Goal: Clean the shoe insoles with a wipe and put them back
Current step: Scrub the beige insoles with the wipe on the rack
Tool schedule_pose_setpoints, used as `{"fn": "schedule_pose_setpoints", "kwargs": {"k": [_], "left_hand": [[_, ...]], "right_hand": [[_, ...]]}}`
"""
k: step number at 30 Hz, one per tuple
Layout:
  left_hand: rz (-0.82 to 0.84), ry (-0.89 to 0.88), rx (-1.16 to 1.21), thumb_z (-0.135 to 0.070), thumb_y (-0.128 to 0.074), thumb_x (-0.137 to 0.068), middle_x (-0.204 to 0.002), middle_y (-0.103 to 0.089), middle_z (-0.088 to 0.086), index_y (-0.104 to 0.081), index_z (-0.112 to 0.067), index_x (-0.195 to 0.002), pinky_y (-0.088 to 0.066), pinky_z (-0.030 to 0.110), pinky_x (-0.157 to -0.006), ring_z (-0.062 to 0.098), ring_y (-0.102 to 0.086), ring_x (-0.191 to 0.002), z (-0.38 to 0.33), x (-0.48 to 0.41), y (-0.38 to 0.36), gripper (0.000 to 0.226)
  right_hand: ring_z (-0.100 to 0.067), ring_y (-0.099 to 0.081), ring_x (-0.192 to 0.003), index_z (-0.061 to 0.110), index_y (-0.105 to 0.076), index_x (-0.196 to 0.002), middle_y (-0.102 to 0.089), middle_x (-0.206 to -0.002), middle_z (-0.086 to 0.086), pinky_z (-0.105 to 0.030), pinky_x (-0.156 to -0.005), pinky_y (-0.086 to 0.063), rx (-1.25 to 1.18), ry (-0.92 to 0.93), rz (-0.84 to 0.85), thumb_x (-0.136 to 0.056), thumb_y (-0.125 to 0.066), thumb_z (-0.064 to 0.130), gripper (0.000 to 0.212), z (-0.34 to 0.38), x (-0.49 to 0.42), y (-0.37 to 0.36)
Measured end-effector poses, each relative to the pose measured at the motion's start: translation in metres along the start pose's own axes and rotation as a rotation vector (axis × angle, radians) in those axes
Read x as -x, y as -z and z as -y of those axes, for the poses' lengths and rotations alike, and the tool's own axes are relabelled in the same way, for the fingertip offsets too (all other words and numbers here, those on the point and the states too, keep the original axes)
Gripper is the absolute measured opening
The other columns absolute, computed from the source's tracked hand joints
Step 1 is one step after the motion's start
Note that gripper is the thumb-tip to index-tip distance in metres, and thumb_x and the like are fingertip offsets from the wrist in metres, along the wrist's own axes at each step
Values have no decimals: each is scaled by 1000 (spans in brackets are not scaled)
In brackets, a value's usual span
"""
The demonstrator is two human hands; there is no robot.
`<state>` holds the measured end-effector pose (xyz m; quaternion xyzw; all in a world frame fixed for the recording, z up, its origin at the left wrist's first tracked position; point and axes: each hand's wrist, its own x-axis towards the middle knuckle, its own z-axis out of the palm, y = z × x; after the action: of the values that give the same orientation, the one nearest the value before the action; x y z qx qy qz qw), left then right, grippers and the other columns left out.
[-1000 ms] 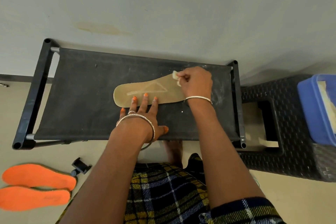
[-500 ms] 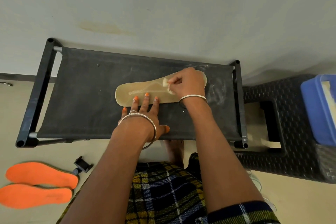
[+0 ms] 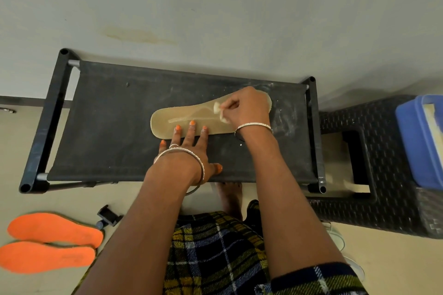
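Head view, mid-frame: right hand pinches a wipe on the tan insole; left hand presses it down, fingers straight. Wiping step, I think; next, wipe leftward.

Soft, even light fills the scene, bright on the pale wall and seemingly coming from the left, since a faint grey shadow spreads on the wall to the right of the black rack. The wide lens bows straight edges near the borders. The right hand and its wipe look slightly smeared, and the forearms at the bottom are soft.
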<state>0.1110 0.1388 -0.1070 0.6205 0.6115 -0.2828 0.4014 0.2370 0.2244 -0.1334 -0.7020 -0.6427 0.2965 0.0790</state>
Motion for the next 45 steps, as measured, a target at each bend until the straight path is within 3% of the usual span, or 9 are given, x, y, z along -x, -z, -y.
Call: {"fn": "schedule_pose_setpoints", "kwargs": {"k": [3,9,12,15,22,28,34,42,45], "left_hand": [[2,3,1,-61,-41,-98,-157,36,0,26,-29,-152,2,54,-120,30,26,-147,-1,1,0,92],[-3,2,6,-62,-41,-97,-157,35,-1,25,-30,-152,3,54,-120,30,26,-147,-1,0,0,92],[-5,7,18,-62,-41,-97,-157,36,-1,25,-29,-152,3,53,-120,30,27,-147,-1,0,0,92],[-7,9,25,-61,-42,-97,-157,36,-1,25,-30,-152,3,53,-120,29,26,-147,-2,1,0,92],[-3,7,17,-62,-41,-97,-157,35,-2,24,-30,-153,3,53,-120,29,26,-147,-1,0,0,92],[-4,11,22,-60,-42,-97,-157,36,-1,25,-30,-152,3,54,-120,30,26,-147,-2,0,0,92],[-3,9,27,-61,-42,-97,-157,36,-2,24,-30,-153,3,53,-120,29,26,-147,-1,1,1,91],[-4,16,35,-60,-42,-97,-157,35,-2,25,-31,-152,2,53,-120,30,26,-147,-3,0,1,92],[0,9,32,-60,-42,-98,-157,35,-2,25,-31,-152,2,53,-120,29,26,-147,-2,0,1,91]], "right_hand": [[-18,-69,-87,15,-79,-94,-76,-93,-2,-32,-87,-54,-24,40,-181,-84,-73,11,12,-1,0,-2],[-18,-69,-84,17,-79,-81,-75,-86,1,-34,-83,-57,136,-19,189,-77,-78,15,4,8,0,3],[-18,-68,-87,18,-78,-88,-75,-90,1,-25,-80,-52,103,-8,37,-84,-72,13,9,9,0,-1],[-20,-68,-89,16,-77,-95,-74,-94,-3,-29,-85,-53,0,5,-86,-86,-69,9,14,5,-2,-4],[-22,-69,-85,14,-76,-94,-74,-89,-4,-36,-82,-58,206,-91,188,-73,-79,20,22,4,-6,-2],[-19,-69,-87,17,-79,-92,-75,-92,-1,-32,-86,-55,-9,-8,-106,-84,-73,11,11,3,-1,-6],[-21,-68,-88,15,-76,-97,-74,-93,-2,-33,-83,-57,213,-84,163,-76,-79,21,22,6,-6,-2],[-17,-68,-91,19,-78,-102,-74,-100,1,-33,-88,-55,27,56,-54,-87,-73,19,16,13,3,-7],[-17,-67,-88,19,-78,-94,-75,-96,1,-32,-84,-55,83,23,39,-84,-73,16,11,10,-1,-5]]}}
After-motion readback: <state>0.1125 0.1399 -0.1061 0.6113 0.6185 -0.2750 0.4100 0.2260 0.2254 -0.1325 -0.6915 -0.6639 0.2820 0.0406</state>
